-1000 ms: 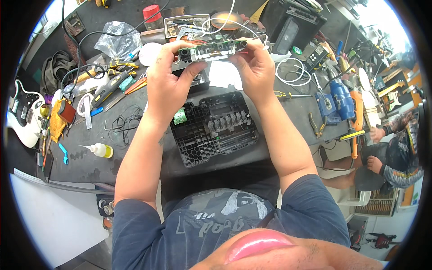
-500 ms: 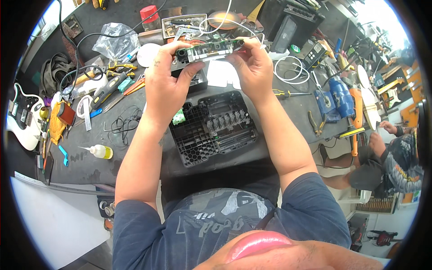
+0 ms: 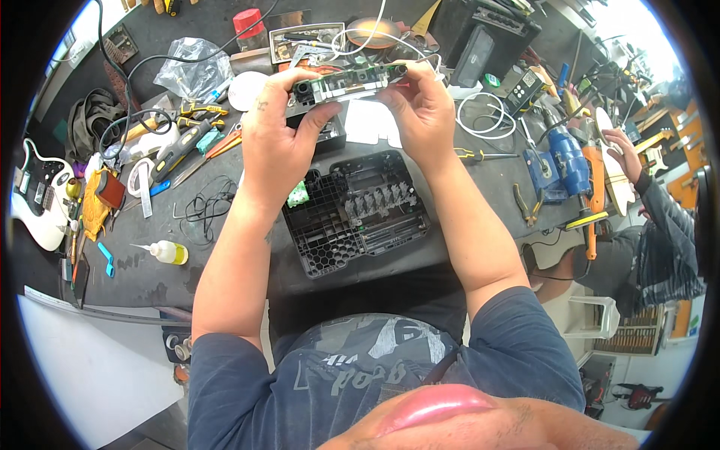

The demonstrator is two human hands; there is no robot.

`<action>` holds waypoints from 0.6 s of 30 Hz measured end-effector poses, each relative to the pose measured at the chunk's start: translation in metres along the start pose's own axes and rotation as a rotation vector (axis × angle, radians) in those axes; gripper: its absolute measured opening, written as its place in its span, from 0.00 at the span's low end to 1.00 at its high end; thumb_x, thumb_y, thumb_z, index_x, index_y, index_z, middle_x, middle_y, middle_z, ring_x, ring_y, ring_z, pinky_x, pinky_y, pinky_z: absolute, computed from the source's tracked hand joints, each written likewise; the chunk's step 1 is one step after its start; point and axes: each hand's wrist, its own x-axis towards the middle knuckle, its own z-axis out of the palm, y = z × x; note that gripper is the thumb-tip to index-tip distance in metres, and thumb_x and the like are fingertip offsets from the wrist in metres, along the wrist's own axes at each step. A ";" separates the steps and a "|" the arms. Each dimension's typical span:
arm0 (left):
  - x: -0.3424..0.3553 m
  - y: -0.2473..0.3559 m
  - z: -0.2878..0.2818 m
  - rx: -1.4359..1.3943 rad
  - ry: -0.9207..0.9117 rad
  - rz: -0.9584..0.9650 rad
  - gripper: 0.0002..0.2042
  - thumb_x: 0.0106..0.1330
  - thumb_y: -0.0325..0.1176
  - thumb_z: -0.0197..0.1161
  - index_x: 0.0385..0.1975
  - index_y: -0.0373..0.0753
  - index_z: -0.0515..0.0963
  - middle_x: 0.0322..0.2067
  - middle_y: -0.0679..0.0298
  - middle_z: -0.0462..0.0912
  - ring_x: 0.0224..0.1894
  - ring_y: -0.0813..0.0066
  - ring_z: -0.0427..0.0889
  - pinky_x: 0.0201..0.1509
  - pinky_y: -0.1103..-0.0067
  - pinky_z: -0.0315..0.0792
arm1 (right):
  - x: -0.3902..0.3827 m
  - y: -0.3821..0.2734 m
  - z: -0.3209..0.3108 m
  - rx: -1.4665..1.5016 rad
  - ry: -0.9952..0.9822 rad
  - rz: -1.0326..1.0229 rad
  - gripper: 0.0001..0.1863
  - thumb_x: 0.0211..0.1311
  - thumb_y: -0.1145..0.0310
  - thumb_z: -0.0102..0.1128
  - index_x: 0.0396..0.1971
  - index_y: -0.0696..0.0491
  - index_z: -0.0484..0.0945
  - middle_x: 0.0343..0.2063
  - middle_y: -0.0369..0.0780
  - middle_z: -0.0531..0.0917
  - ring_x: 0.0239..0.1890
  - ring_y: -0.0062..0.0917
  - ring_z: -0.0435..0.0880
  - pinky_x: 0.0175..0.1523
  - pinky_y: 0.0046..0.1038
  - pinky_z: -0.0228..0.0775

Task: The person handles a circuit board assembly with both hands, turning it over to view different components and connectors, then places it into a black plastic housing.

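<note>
Between both hands, above the workbench, is a circuit board assembly (image 3: 352, 85) with a green edge, black jacks and pale metal or plastic parts. My left hand (image 3: 289, 120) grips its left end with thumb below and fingers above. On its right end my right hand (image 3: 420, 105) has the same kind of hold. Below, on the bench, lies an open black plastic housing (image 3: 330, 232) with a honeycomb pattern, and a row of grey molded pieces (image 3: 379, 202) sits in it. A small green board (image 3: 298, 195) rests at its left edge. Partly hidden behind my left hand is a dark box (image 3: 330, 139).
A dropper bottle (image 3: 169, 253) of yellow liquid and a thin black cable (image 3: 206, 210) lie left. Pliers (image 3: 527, 206), a blue vise (image 3: 566, 161) and an orange power tool (image 3: 594, 187) are right. Beyond the right bench edge another person (image 3: 667, 240) reaches toward a pale guitar body (image 3: 616, 180).
My hands and the circuit board assembly stay almost still. At the right, the other person has shifted and now stretches an arm up toward the guitar body.
</note>
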 end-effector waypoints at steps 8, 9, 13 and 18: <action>-0.002 0.001 0.000 0.030 0.002 -0.006 0.22 0.65 0.35 0.80 0.55 0.38 0.78 0.47 0.61 0.87 0.48 0.69 0.85 0.55 0.73 0.76 | -0.002 -0.001 0.000 -0.026 0.001 0.033 0.20 0.67 0.67 0.77 0.53 0.59 0.80 0.44 0.41 0.83 0.42 0.24 0.89 0.50 0.28 0.84; -0.001 0.000 0.001 0.013 0.008 -0.012 0.22 0.66 0.36 0.80 0.55 0.38 0.78 0.47 0.61 0.87 0.48 0.69 0.86 0.56 0.73 0.76 | 0.000 0.000 0.001 -0.026 0.002 0.028 0.20 0.67 0.67 0.77 0.53 0.59 0.80 0.44 0.41 0.83 0.42 0.24 0.89 0.50 0.28 0.84; -0.001 -0.001 0.000 0.030 -0.003 -0.029 0.23 0.66 0.37 0.79 0.56 0.38 0.78 0.47 0.60 0.88 0.48 0.68 0.86 0.56 0.72 0.77 | -0.002 -0.006 0.000 -0.049 0.000 0.033 0.21 0.66 0.66 0.78 0.52 0.59 0.81 0.42 0.41 0.84 0.41 0.24 0.88 0.49 0.28 0.82; 0.000 -0.005 0.001 0.033 0.045 -0.083 0.24 0.65 0.39 0.80 0.56 0.38 0.80 0.39 0.59 0.86 0.37 0.65 0.80 0.46 0.72 0.77 | 0.000 -0.008 0.001 -0.108 -0.003 0.008 0.22 0.64 0.64 0.79 0.52 0.59 0.81 0.40 0.40 0.84 0.39 0.25 0.88 0.48 0.28 0.81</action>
